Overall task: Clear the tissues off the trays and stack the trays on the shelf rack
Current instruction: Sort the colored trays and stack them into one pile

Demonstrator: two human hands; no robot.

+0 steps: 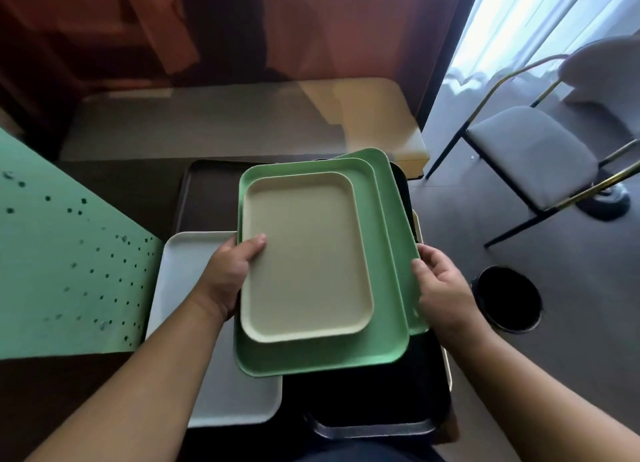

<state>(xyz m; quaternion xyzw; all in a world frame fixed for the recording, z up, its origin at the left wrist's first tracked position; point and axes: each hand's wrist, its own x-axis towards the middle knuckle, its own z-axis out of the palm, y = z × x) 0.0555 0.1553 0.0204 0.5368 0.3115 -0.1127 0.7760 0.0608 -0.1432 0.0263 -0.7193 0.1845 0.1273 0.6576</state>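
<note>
The head view looks down on a small rectangular beige plastic tray [306, 257] with rounded corners, nested inside a larger light-green plastic tray [381, 323]. The left hand [230, 276] grips the left edge of this pile, thumb lying on the beige tray's floor near its left rim, fingers hidden beneath. The right hand [441, 285] clasps the right edge of a second light-green tray [398, 219], which lies under the first green one and is skewed so that its far right corner and right side stick out; the thumb presses on its rim and the fingers curl underneath.

Counted by colour: one beige tray and two green trays in the held pile. Left of the beige tray and lower lies one pale grey-white tray [225, 392], partly under the left forearm. Below the pile sits one glossy black tray [374, 420], with a thin cream edge showing at its right side. Beyond the beige tray, a dark brown tray [207, 198] lies flat.

All rest on a dark surface. Far left of the beige tray is a mint-green sheet with dark speckles [69, 253]. Beyond it stands a long beige bench [242, 122] against a reddish wall. To its right, on grey floor, are a grey-cushioned chair with a dark and brass frame [530, 156], a round black bin [507, 298], and a bright curtained window [540, 18].
</note>
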